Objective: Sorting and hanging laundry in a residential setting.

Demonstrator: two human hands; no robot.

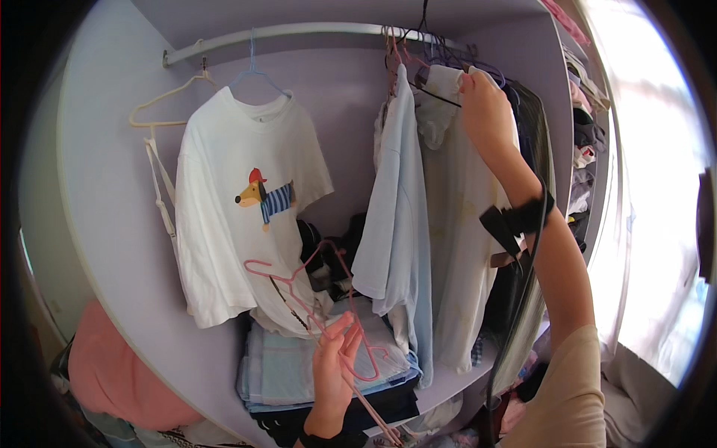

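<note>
My left hand (335,358) is low in front of the closet and holds pink wire hangers (365,330). One of these hangers stands out in front of the white T-shirt (224,168), which has a dog print and hangs from a blue hanger (253,73). Up at the right, my right hand (486,109) grips a long white garment (456,224) near its top. A black hanger bar (437,96) runs in towards its fingers; whether they also hold that bar is hidden. Beside the white garment hangs a light blue shirt (399,190).
A white rail (313,28) spans the closet. A cream hanger (151,106) hangs at its left end. Folded clothes (285,364) are stacked on the closet floor. Side shelves (582,129) hold more clothes, and a black cable (529,291) trails along my right arm.
</note>
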